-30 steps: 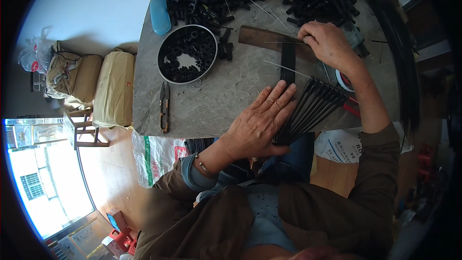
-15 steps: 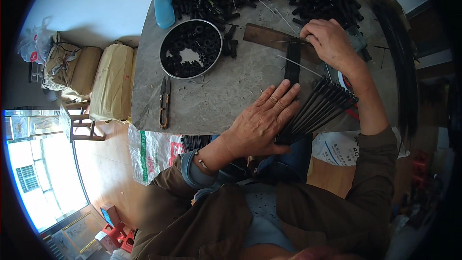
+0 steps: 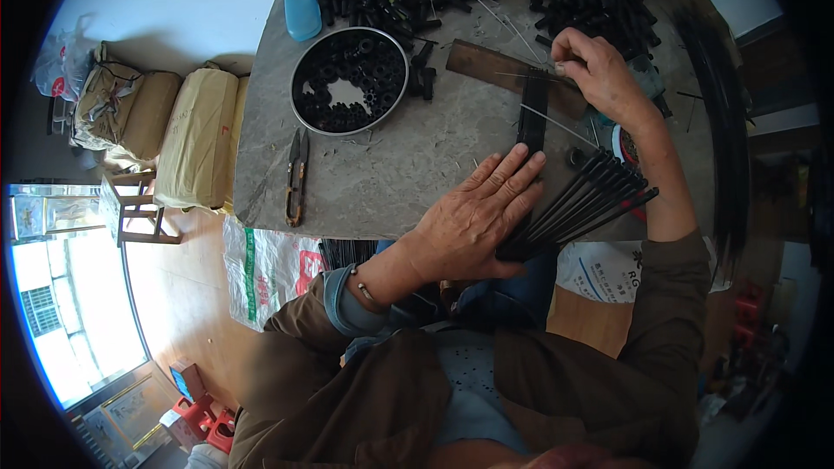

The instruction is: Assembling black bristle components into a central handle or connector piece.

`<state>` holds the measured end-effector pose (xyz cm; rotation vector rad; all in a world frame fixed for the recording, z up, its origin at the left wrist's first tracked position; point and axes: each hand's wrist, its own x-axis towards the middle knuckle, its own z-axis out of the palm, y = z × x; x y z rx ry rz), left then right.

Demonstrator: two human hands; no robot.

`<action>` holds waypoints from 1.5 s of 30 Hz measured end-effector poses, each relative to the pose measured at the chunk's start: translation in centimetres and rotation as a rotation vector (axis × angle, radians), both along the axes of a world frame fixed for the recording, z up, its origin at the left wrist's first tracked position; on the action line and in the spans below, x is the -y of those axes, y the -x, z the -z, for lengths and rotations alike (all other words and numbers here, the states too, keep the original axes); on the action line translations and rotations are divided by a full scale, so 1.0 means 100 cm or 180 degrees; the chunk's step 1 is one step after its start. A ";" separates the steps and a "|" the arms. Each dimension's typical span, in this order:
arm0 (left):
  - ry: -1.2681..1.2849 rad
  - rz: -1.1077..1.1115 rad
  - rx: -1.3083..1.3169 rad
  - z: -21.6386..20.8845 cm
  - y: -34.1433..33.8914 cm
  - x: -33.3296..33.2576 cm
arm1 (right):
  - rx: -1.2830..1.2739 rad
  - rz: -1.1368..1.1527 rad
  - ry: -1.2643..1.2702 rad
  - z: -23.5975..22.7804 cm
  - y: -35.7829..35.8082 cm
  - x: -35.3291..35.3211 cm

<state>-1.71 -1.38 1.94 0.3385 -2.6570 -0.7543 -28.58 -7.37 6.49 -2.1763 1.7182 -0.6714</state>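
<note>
My left hand (image 3: 476, 219) lies flat, palm down, fingers stretched out at the table's near edge. From beside it a fan of black rods (image 3: 591, 195) spreads to the right, and its fingertips touch a black flat strip (image 3: 532, 122) running up to a brown wooden board (image 3: 491, 63). My right hand (image 3: 599, 78) is raised just right of the strip's far end, thumb and index finger pinched together; what they hold, if anything, is too small to name. A thin needle-like wire (image 3: 521, 75) crosses the board. Another pale thin rod (image 3: 556, 124) slants over the strip.
A round metal bowl (image 3: 306, 122) of black ring-shaped parts stands left of the board, with scissors-like snips (image 3: 297, 178) nearer me. Black tubular parts (image 3: 599, 0) are heaped at the back beside a light-blue case (image 3: 302, 7). Long black strands (image 3: 717, 104) hang over the right edge.
My right hand has drawn slightly away from the strip's far end. The left hand keeps its place on the strip. The whole view has shifted a little.
</note>
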 end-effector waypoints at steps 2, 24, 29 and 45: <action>-0.0004 -0.0008 -0.0046 0.000 0.000 0.000 | 0.0170 0.0079 -0.0162 0.004 0.001 -0.001; 0.0105 -0.0058 -0.0039 0.002 0.001 -0.001 | -0.1159 0.0020 0.0641 0.011 -0.002 -0.007; 0.0149 -0.0069 -0.0074 0.003 0.000 -0.001 | -0.1311 0.0370 0.0899 0.007 -0.015 -0.017; -0.0999 -0.0454 -0.2685 -0.138 -0.062 -0.004 | 0.0219 -0.1013 -0.0643 -0.049 -0.086 -0.117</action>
